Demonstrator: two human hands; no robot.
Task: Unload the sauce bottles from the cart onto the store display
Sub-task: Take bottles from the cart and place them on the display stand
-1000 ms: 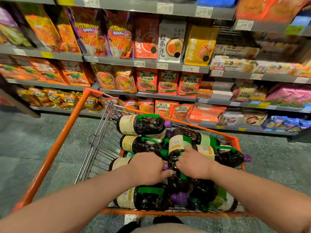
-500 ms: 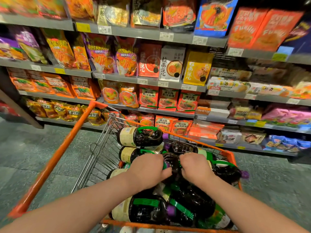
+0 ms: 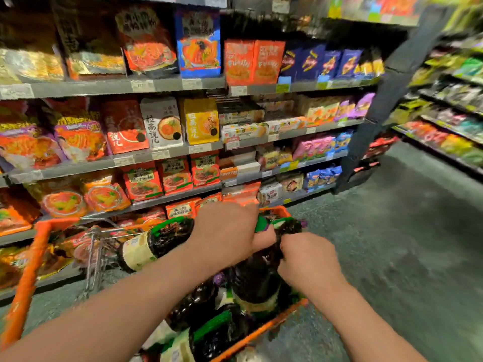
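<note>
An orange-framed wire cart (image 3: pixel 28 270) holds several dark sauce bottles with cream labels and green handles. My left hand (image 3: pixel 224 233) grips the green handle of one bottle (image 3: pixel 156 244), which lies on its side with its label end to the left. Just to the right, my right hand (image 3: pixel 308 259) curls round the top of a second dark bottle (image 3: pixel 256 280) that stands tilted in the pile. More bottles (image 3: pixel 209 333) lie below my arms. The picture is blurred, so the fingers themselves are hard to make out.
Grey shelves (image 3: pixel 109 87) packed with noodle and snack packets run along the left and centre. A dark shelf end post (image 3: pixel 371 126) stands at the right. Beyond it a grey-green aisle floor (image 3: pixel 407 244) opens toward another shelf row (image 3: pixel 449 126).
The view has swung up and to the right, showing the aisle. Both hands have risen with their bottles; the left one's bottle now sits higher over the cart's front.
</note>
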